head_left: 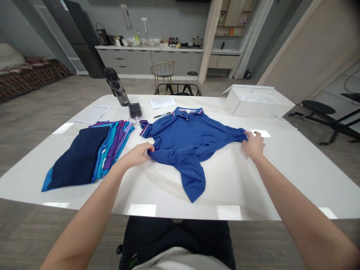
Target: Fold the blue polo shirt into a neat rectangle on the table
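Note:
A blue polo shirt point(187, 133) lies on the white table, its striped collar toward the far side and its lower part bunched, with one flap hanging toward me. My left hand point(142, 153) pinches the shirt's fabric at its left side, below the striped sleeve cuff. At the right, my right hand point(253, 144) grips the end of the other sleeve, which is drawn out sideways. To the left of my left hand rests a stack of folded clothes point(81, 155), dark navy on top with blue, teal and purple layers showing.
Behind the shirt are a pen point(162, 115), a printed sheet point(162, 102), a blurred dark object point(135, 110) and a dark water bottle point(119, 90). Another paper point(92, 114) lies at far left. An open white box point(257, 102) stands at the back right of the table point(303, 176).

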The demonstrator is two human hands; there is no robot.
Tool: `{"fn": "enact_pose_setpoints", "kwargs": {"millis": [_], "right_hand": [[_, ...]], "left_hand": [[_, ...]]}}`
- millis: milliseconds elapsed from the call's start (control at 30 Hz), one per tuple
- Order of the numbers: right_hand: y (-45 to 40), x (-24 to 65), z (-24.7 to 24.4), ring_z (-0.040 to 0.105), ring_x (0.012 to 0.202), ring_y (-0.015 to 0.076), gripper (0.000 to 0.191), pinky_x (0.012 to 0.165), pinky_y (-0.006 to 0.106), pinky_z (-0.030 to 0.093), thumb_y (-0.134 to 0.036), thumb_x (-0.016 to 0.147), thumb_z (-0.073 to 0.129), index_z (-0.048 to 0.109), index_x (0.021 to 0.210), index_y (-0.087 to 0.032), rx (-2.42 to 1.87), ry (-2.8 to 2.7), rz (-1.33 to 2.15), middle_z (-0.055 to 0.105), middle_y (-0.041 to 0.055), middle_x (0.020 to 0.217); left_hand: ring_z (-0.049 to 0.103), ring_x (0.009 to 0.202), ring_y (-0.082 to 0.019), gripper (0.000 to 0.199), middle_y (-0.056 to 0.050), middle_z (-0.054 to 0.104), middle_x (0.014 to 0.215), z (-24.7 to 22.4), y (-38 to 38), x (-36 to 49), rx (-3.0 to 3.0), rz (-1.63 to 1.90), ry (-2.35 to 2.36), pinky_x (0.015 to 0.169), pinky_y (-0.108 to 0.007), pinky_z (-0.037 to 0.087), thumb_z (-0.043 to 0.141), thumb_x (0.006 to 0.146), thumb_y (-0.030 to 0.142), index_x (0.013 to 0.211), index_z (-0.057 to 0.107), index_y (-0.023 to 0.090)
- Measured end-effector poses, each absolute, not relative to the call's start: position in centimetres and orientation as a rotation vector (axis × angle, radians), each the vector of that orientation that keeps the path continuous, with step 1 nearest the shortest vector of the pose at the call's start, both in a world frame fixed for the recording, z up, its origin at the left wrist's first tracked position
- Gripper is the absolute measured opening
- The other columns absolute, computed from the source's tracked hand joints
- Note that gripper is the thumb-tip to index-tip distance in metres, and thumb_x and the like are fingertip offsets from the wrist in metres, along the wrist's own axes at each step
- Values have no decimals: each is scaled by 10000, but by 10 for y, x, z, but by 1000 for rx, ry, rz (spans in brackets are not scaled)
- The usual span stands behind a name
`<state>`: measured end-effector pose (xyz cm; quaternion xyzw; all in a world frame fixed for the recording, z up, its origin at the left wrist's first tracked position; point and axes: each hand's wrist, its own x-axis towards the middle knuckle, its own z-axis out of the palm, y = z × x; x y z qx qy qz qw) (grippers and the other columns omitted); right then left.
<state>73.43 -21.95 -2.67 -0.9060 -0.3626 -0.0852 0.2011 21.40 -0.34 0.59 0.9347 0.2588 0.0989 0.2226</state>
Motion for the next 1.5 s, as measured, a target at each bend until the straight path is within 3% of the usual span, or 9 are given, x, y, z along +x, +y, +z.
{"fn": "enact_pose_setpoints", "kwargs": {"millis": [133,233,467,667,767,900,1133,1300,1500], "right_hand": [[-224,639,-28,421,1383,334,600,1140,515,354,-204,791,585,573,1391,-191,-2014,-1721,-72,470,154,1503],[-215,568,-35,451,1358,298,757,1105,483,391,-182,794,599,434,1530,-239,-1825,-1953,195,502,112,1500],[-232,567,-36,616,1018,241,223,934,391,479,-158,917,494,680,1025,-212,-1879,-1824,167,678,77,1041],[-313,637,-25,640,996,275,188,920,436,500,-146,857,486,621,970,-214,-2075,-1631,-17,676,80,1039],[-332,612,-19,591,1170,304,296,1015,485,462,-116,827,483,626,1072,-204,-2019,-1728,-93,627,125,1235],[-334,531,-17,555,1257,301,318,1053,501,449,-298,906,621,636,1219,-244,-1826,-2016,156,594,116,1346],[-341,486,-44,500,1348,310,306,1122,569,391,-192,997,497,680,1233,-258,-1861,-2096,-65,587,112,1411],[-346,495,-45,588,1135,322,279,952,536,456,-177,1000,492,705,1162,-255,-1891,-2111,-46,659,121,1256],[-355,525,5,585,987,226,164,891,373,477,-289,1003,491,628,942,-222,-1709,-1872,645,637,82,1053]], "left_hand": [[434,1418,-309,727,-118,482,1531,-5,-44,239,2654,272,678,1245,-552,187,660,819,391,1492,433,235],[427,1435,-318,877,-154,457,1556,-18,-70,286,2583,232,619,1245,-548,199,702,804,487,1553,353,193],[644,918,-183,130,-33,696,944,-7,-73,266,2326,473,544,864,-302,481,568,809,141,898,652,183],[559,832,-174,47,-8,614,870,19,-94,140,2376,209,695,778,-292,468,568,829,215,869,583,195],[568,1100,-236,366,-69,614,1185,17,-123,123,2446,206,766,961,-372,480,696,810,357,1130,580,222],[427,1403,-273,696,-79,472,1502,5,-152,143,2564,69,574,1241,-525,229,737,813,332,1449,454,337],[632,1047,-201,99,-16,668,1011,-13,-148,160,2575,169,611,1231,-499,273,605,911,272,1005,601,242],[627,1047,-212,184,-48,670,1107,-13,-149,157,2255,379,809,954,-371,494,580,925,376,947,469,231],[592,917,-165,320,-8,652,996,1,-149,145,2167,365,835,842,-290,465,703,839,434,902,477,217]]}}
